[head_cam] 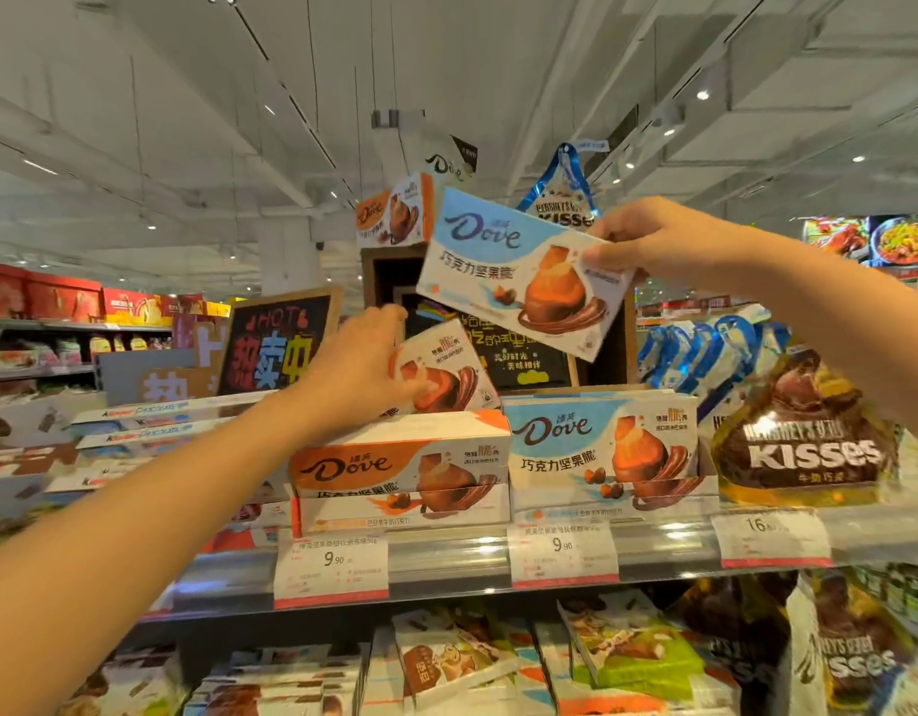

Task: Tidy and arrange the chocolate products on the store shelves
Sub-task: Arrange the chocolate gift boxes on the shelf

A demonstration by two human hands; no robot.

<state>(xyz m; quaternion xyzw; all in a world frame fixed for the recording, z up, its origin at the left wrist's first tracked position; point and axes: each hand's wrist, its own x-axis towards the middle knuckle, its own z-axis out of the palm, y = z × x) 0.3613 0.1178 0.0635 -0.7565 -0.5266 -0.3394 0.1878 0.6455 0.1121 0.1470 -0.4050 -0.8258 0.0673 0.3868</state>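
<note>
Gripping blue Dove box (519,281) aloft, right hand (648,245); left hand (359,369) grasps orange Dove box (446,374) above shelf (446,560); white ceiling overhead.

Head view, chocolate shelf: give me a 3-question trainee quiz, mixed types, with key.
1. True or false: the right hand holds a blue Dove box by its corner.
2. The left hand holds which? A) Kisses bag B) orange Dove box C) price tag
3. Fill in: the shelf's blue Dove display tray stands directly left of the brown ___ bag.

Key: 1 true; 2 B; 3 Kisses
</note>
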